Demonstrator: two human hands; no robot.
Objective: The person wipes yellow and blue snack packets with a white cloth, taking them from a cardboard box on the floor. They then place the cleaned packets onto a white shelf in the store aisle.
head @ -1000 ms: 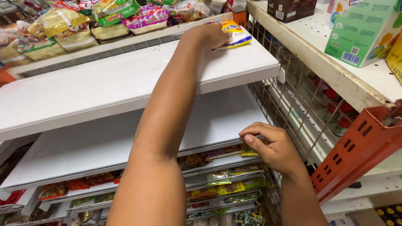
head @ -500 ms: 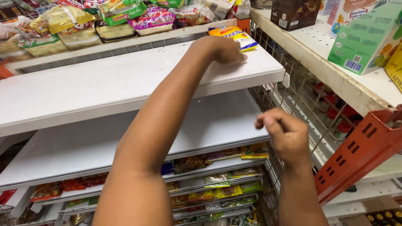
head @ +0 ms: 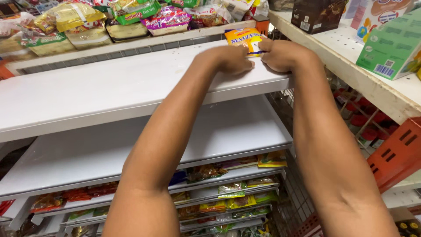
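A small yellow and orange packet (head: 242, 37) lies flat at the back right corner of the upper white shelf (head: 109, 87). My left hand (head: 231, 59) rests on the shelf with its fingers on the packet's near edge. My right hand (head: 280, 53) has come up beside it and pinches the packet's right side. Both forearms stretch up from the bottom of the view. The packet's lower half is hidden under my fingers.
Bagged snacks (head: 127, 13) fill the shelf above. A second white shelf (head: 87, 153) sits below, with rows of small packets (head: 232, 193) under it. To the right are a wire side panel (head: 351, 118), a pegboard shelf with a green box (head: 392, 46) and an orange crate (head: 394, 153).
My right hand rose from the lower shelf's front edge to the upper shelf and joined the left hand on the packet. The left hand stayed on the packet.
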